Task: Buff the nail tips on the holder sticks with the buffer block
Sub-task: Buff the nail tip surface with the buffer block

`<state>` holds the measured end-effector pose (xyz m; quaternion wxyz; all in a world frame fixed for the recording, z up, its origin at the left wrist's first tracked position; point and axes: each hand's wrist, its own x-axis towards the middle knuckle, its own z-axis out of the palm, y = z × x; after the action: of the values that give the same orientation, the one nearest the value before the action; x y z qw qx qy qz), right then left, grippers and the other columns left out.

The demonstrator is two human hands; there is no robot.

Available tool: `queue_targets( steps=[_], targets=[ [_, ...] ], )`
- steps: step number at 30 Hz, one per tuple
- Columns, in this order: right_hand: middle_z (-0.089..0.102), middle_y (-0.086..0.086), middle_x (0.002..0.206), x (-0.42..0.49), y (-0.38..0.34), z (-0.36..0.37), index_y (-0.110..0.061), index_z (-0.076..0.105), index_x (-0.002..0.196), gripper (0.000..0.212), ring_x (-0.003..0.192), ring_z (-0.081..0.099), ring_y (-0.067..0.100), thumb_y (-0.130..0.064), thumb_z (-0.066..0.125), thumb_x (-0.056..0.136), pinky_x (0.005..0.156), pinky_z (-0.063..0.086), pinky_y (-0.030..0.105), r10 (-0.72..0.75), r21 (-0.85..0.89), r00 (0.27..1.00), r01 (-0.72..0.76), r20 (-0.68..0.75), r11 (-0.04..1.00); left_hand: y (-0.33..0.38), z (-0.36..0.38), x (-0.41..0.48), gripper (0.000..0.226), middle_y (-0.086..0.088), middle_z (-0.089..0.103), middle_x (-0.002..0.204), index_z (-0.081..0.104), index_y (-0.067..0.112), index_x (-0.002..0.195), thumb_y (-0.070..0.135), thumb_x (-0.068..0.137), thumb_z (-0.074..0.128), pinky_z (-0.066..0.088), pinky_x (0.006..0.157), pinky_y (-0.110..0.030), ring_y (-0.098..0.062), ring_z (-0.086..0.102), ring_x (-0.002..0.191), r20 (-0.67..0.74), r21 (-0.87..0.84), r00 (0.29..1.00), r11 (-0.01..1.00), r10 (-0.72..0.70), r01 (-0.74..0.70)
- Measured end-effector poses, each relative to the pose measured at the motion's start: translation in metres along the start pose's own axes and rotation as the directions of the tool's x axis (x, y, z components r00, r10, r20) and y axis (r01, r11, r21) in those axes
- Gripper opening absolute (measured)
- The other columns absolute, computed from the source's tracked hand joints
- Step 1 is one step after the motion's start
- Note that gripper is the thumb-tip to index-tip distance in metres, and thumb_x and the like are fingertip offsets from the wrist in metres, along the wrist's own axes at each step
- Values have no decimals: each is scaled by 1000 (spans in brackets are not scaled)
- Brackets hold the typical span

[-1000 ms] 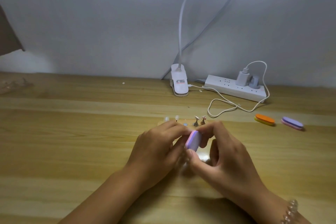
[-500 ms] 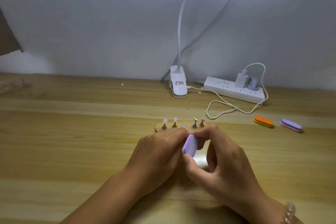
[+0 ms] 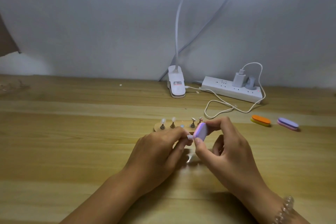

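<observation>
Lilac buffer block (image 3: 201,131) pinched in right grip (image 3: 231,151); left grip (image 3: 160,149) holds nail tip (image 3: 190,136) at its edge. Light, even strokes judged best.

Bright overhead lamp glare at top, soft shadows, wide-angle bowing

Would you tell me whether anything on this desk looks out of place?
Only the wooden base: its middle spot is a bare disc with no stick, between four standing holder sticks. The left hand pinches a nail tip against the buffer block.
</observation>
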<state>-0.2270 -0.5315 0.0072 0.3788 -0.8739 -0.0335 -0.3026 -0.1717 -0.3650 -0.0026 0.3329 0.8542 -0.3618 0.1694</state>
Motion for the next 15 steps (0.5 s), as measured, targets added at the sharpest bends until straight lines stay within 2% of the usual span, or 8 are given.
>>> queue_targets(
  steps=[2,4,8,10,13,15],
  targets=[
    [55,-26,80,-4,-6,1,-29,54,96,28,54,51,7,-38,70,74,55,39,22,-66,-41,996,69,55,997,0,-1,0,26,12,62,77,64,30,100,41,93,41,33,54,-29,-17,48,66,16,-8,1000,1000,-12,12],
    [51,-31,75,-8,-10,2,-30,56,96,30,55,49,1,-42,66,72,53,37,16,-109,-62,987,117,119,991,-1,-3,-1,35,12,64,80,64,31,103,44,87,35,35,55,-31,-15,49,65,43,-40,999,999,-27,29],
    [60,-23,85,-1,-1,-1,-29,58,94,27,52,50,15,-43,72,76,55,39,25,-14,-33,999,15,40,999,1,-2,1,21,11,67,81,66,29,103,38,95,49,32,56,-28,-19,50,73,7,-12,1000,1000,1,-1],
    [61,-18,89,0,0,-1,-28,59,94,26,52,50,15,-43,71,76,55,38,26,-14,-38,1000,14,14,999,2,-2,1,18,11,66,78,67,29,102,36,95,52,31,55,-27,-19,50,73,-8,5,1000,1000,0,1],
    [54,-27,81,-5,-8,2,-29,58,96,31,53,50,12,-48,66,73,53,39,21,-78,-50,993,83,88,995,-1,-3,0,22,17,55,66,67,30,104,35,91,50,31,55,-28,-16,47,64,4,-17,999,999,-47,47],
    [54,-30,79,-6,-10,2,-29,57,96,32,52,50,12,-49,65,71,51,38,19,-86,-31,989,90,122,995,-1,-2,0,23,28,51,63,65,30,105,35,90,49,29,54,-25,-11,45,58,12,-35,998,997,-65,65]
  ],
)
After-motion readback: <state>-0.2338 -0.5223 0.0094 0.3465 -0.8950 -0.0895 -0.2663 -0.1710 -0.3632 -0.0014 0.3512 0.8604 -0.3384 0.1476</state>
